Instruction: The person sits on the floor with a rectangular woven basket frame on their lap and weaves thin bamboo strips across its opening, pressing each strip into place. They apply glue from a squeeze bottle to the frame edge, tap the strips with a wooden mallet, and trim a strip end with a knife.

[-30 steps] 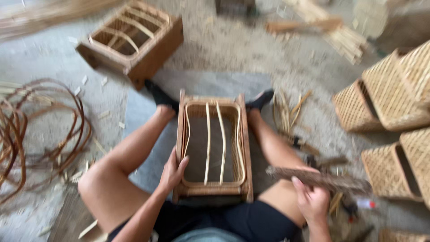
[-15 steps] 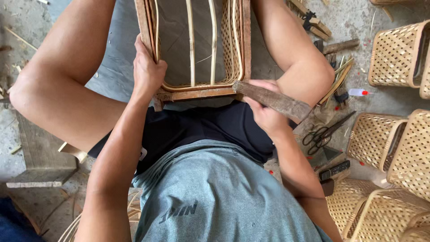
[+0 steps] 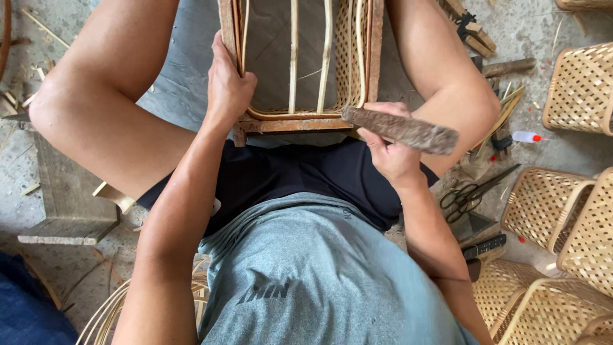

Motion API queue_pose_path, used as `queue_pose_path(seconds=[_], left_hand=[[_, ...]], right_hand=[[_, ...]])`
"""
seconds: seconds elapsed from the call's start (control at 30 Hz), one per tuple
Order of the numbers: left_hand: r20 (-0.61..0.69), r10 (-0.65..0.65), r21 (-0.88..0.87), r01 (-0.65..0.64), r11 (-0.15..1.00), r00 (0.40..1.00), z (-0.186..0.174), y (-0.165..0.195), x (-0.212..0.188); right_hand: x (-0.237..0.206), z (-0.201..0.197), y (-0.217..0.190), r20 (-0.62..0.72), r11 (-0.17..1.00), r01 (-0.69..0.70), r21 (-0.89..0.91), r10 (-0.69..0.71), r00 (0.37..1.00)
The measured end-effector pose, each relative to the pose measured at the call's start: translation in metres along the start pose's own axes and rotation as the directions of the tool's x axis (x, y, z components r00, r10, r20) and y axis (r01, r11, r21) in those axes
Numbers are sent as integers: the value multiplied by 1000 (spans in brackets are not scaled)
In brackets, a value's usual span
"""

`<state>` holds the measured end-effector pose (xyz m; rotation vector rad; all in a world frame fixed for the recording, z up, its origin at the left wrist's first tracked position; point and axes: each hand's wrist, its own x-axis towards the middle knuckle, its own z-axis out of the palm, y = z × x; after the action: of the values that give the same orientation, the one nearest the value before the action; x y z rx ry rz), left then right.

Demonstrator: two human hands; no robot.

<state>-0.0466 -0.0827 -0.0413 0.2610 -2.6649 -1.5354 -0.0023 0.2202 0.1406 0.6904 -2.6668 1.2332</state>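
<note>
The person sits on the concrete floor (image 3: 191, 38) with legs spread, and between the thighs lies the wooden frame (image 3: 300, 124), a rectangular mould with thin bamboo strips bent round its inner wall and two pale strips running lengthwise down its middle. The work looks to be at the stage of seating those strips against the frame. The left hand (image 3: 227, 89) is wrapped round the frame's left rail near the near corner, fingers curled over the edge, steadying it. The right hand (image 3: 389, 153) is closed in a fist round a rough dark wooden bar (image 3: 402, 130) (probably a mallet or beating stick, though its far end is hard to read), held across the frame's near right corner, touching or just above it. Any blow there would want the left grip kept firm. Toward the floor's right edge stand woven baskets (image 3: 578, 86), with black scissors (image 3: 469, 195) and a small glue bottle (image 3: 527, 137) between them and the right leg
</note>
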Motion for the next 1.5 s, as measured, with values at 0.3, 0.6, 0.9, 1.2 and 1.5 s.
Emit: queue_pose_path(seconds=[0.3, 0.6, 0.9, 1.2, 1.5], left_hand=[[-46, -22, -75, 18, 997, 999, 4, -13, 5], [-91, 23, -83, -31, 996, 996, 5, -30, 13], [100, -124, -513, 158, 844, 987, -33, -28, 28], [128, -151, -469, 195, 862, 980, -41, -35, 34], [110, -282, -221, 300, 928, 953, -47, 10, 46]], right_hand=[[5, 13, -4, 52, 978, 31, 204, -42, 998], [62, 85, -47, 305, 948, 194, 252, -268, 914], [91, 119, -47, 297, 937, 171, 304, -263, 918], [97, 116, -46, 230, 857, 256, 447, -386, 893], [156, 93, -1, 151, 949, 222, 223, -258, 954]])
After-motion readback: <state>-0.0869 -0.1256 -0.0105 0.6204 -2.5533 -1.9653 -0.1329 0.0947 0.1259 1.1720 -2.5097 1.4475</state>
